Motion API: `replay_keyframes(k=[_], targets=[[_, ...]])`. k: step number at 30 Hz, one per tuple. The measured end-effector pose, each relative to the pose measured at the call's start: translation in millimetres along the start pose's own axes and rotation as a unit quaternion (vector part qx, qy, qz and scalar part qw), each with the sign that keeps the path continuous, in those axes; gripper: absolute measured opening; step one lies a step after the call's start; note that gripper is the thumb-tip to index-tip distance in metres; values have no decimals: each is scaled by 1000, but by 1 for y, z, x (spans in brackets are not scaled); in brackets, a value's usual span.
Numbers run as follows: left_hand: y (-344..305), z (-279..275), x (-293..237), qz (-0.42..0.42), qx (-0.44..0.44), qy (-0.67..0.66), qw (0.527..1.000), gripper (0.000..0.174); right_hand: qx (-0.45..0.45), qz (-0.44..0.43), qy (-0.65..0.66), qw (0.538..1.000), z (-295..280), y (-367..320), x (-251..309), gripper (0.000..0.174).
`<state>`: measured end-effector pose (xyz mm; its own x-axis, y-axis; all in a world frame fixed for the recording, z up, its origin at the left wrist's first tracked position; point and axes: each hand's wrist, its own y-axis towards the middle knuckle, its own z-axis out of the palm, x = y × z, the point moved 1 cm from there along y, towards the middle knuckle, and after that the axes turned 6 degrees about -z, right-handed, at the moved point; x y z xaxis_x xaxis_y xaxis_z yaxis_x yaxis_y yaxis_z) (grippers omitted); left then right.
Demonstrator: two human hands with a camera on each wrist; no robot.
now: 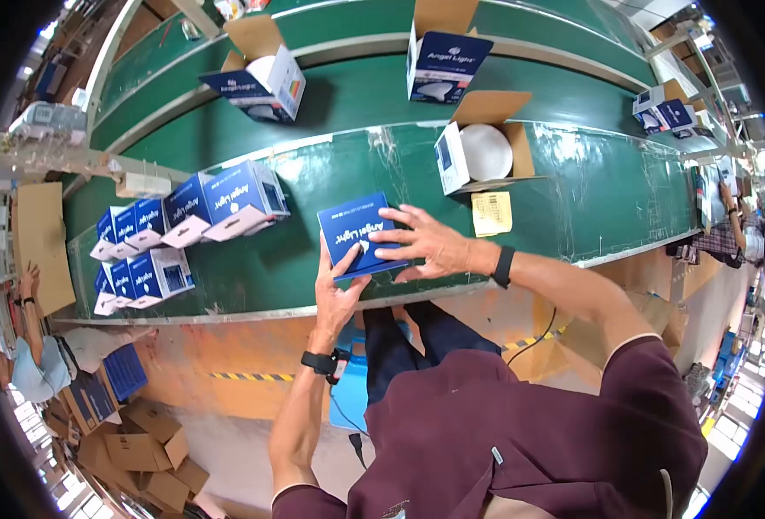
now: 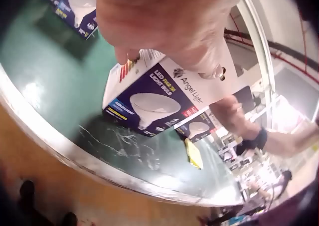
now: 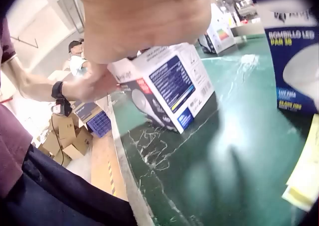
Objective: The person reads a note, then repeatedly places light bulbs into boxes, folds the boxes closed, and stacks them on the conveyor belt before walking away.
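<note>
A blue and white Angel Light bulb box point(image 1: 343, 221) sits near the front edge of the green table, between both hands. My left hand point(image 1: 337, 294) grips its near left side, a finger lying over the top by the dark hang hole. Spread fingers of my right hand point(image 1: 441, 246) rest across the box's top from the right. A bulb picture shows on one side of the box point(image 2: 154, 104) in the left wrist view. Printed specifications face the right wrist camera on the box point(image 3: 172, 86). Both palms partly hide its top in the wrist views.
Several similar boxes point(image 1: 227, 203) are grouped at the left. An open box with a white bulb point(image 1: 485, 151) stands behind to the right, beside yellow paper notes point(image 1: 491, 214). More open boxes point(image 1: 447, 65) stand farther back. Another person's arm point(image 1: 29, 303) shows at far left.
</note>
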<state>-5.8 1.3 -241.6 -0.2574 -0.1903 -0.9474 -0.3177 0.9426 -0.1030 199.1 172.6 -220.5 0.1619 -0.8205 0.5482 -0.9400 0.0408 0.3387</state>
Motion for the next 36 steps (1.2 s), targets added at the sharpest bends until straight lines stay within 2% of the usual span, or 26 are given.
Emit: replay_keyframes(k=[2, 4, 5, 6, 7, 8, 9, 10, 12, 13, 16, 17, 19, 21, 23, 25, 26, 27, 29, 31, 32, 33, 35, 36], targets=[[-3, -1, 5, -43, -26, -64, 997, 68, -60, 25, 8, 998, 16, -2, -1, 53], [-2, 15, -4, -112, -93, -219, 965, 73, -176, 138, 41, 974, 31, 7, 8, 52], [-1, 22, -10, -117, -129, -233, 957, 73, -231, 198, 60, 951, 41, 12, 15, 52], [3, 30, -13, -123, -166, -247, 947, 74, -272, 314, 104, 904, 35, 23, 25, 60], [7, 34, -21, -130, -202, -262, 935, 74, -304, 337, 184, 872, 49, 26, 19, 64], [10, 32, -27, -185, -148, -290, 927, 74, -333, 360, 263, 831, 65, 28, 13, 68], [14, 31, -22, -193, -136, -291, 927, 73, -360, 377, 337, 784, 73, 30, 8, 72], [16, 28, -15, -200, -124, -290, 928, 72, -338, 375, 301, 809, 79, 29, 9, 76], [19, 29, -6, -204, -115, -294, 926, 65, -348, 376, 283, 811, 88, 26, 16, 74], [21, 31, -8, -206, -129, -256, 936, 60, -354, 364, 271, 817, 90, 30, 10, 73], [28, 29, 1, -230, -129, -254, 931, 66, -338, 371, 287, 816, 94, 27, 3, 74], [27, 32, 4, -250, -181, -219, 926, 65, -334, 375, 287, 816, 93, 28, 6, 74], [38, 20, 8, -239, -133, -274, 922, 64, -355, 391, 301, 794, 96, 33, 8, 74], [48, 7, 12, -245, -112, -251, 930, 63, -385, 398, 296, 778, 111, 42, 4, 74], [48, 3, 14, -220, -75, -260, 937, 61, -386, 401, 324, 765, 100, 46, 9, 74], [32, 4, 9, -170, -122, -180, 961, 57, -358, 402, 437, 721, 87, 45, 15, 73], [19, 6, 2, -173, -145, -137, 964, 53, -347, 402, 449, 718, 81, 45, 24, 71], [13, 6, -2, -171, -144, -156, 962, 52, -328, 422, 420, 734, 81, 44, 28, 69], [12, -2, -1, -226, -108, -173, 952, 58, -328, 415, 373, 762, 87, 44, 24, 67], [34, 1, 30, -208, -151, -226, 940, 60, -289, 432, 389, 761, 70, 56, 14, 65], [43, -1, 42, -198, -170, -250, 932, 61, -321, 428, 391, 749, 66, 66, 5, 62], [48, -9, 34, -180, -185, -243, 935, 62, -360, 409, 389, 743, 67, 75, -9, 58], [52, -21, -8, -143, -204, -231, 941, 64, -346, 406, 407, 742, 60, 93, -41, 58], [48, -34, -40, -130, -191, -181, 956, 63, -355, 388, 381, 760, 61, 102, -56, 58]])
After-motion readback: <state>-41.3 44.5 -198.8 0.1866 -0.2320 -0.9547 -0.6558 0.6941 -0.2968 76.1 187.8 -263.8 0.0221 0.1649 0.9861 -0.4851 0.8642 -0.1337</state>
